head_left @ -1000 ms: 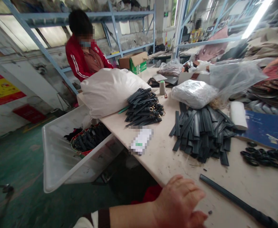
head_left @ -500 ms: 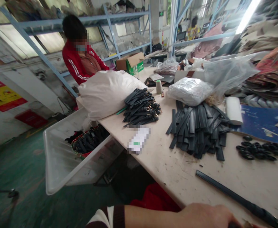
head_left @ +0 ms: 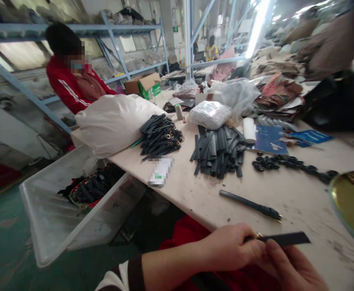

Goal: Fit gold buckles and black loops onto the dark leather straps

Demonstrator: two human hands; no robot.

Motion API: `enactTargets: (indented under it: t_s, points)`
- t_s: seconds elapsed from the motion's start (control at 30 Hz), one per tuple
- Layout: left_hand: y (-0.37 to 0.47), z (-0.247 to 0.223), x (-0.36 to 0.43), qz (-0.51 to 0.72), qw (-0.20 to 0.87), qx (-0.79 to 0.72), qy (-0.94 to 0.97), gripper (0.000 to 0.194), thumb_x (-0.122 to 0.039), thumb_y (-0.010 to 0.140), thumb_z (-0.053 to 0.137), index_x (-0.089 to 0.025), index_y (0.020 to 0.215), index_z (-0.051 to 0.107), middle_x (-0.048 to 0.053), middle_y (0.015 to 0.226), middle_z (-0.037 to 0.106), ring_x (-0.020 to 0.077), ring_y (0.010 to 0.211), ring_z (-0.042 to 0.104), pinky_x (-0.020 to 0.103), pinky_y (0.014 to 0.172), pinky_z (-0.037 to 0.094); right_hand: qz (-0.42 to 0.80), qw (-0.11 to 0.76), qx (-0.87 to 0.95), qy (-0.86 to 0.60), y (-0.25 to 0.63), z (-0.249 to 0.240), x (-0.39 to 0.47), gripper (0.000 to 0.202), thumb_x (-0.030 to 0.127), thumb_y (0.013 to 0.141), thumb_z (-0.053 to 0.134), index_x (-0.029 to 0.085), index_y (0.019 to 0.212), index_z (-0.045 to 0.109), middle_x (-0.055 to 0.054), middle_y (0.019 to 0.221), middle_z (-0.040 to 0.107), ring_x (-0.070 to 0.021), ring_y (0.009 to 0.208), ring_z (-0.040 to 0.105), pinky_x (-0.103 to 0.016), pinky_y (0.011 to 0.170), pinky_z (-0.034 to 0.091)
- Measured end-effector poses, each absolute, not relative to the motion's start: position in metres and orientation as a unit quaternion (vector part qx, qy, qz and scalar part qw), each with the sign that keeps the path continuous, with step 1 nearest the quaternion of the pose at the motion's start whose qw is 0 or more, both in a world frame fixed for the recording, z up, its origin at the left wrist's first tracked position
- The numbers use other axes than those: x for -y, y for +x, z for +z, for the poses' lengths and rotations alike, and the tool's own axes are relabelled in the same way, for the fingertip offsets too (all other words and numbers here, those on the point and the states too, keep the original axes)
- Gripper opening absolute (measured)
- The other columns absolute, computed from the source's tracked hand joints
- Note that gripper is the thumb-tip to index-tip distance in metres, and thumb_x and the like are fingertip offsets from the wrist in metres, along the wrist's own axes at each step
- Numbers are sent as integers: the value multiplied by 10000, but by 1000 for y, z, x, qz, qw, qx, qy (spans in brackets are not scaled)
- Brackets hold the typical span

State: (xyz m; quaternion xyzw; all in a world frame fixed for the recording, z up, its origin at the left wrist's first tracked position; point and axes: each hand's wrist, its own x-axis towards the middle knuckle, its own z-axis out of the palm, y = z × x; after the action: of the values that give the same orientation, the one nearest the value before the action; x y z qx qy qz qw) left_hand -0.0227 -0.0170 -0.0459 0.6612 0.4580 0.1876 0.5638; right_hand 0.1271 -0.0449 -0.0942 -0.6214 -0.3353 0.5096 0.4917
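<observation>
My left hand point(head_left: 234, 247) is closed on a black strap point(head_left: 290, 238) near the table's front edge, and a small gold-coloured metal piece shows by its fingers. My right hand point(head_left: 292, 264) pinches the same strap just to the right, its thumb on the strap; the two hands nearly touch. The strap's flat end points right. Behind them another black strap point(head_left: 246, 204) with a gold-coloured end lies on the table. Farther back are a heap of flat black strips point(head_left: 219, 149) and a pile of black straps with buckles point(head_left: 160, 137).
Black rings point(head_left: 267, 162) lie at the right, near a round tray point(head_left: 336, 202) of gold-coloured parts. A phone-like object point(head_left: 161, 171) rests at the table edge. A white bin point(head_left: 40, 226) stands left; a person in red point(head_left: 70, 87) is behind a white sack point(head_left: 116, 121).
The view has swung right, bringing the tray into sight. Both hands now show with the strap between them; before, only my left forearm and part of the hand were clearly visible.
</observation>
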Motion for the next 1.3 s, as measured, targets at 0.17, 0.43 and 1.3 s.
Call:
enactTargets:
  t_s: [0.17, 0.43, 1.3]
  points:
    - [-13, -62, 20, 229, 676, -425, 556, 245, -388, 797, 439, -152, 772, 501, -32, 603, 498, 62, 475, 375, 182, 465, 290, 625, 524, 298, -496, 122, -74, 47, 324, 497, 716, 598, 175, 753, 580, -3, 634, 628, -142, 573, 577, -264, 560, 491]
    - [-4, -62, 20, 225, 651, -447, 570, 265, -396, 793, 450, -152, 697, 489, -44, 577, 468, 57, 457, 332, 191, 450, 246, 593, 545, 334, -490, 126, -80, 48, 276, 451, 801, 518, 177, 772, 531, 20, 605, 557, -113, 523, 493, -251, 515, 415]
    - [-6, -69, -7, 165, 617, -473, 607, 409, -565, 738, 474, -172, 621, 473, -53, 471, 468, 77, 382, 366, 203, 403, 268, 643, 563, 302, -421, 127, -78, 34, 211, 343, 745, 608, 194, 895, 596, 12, 758, 615, -118, 672, 558, -255, 673, 455]
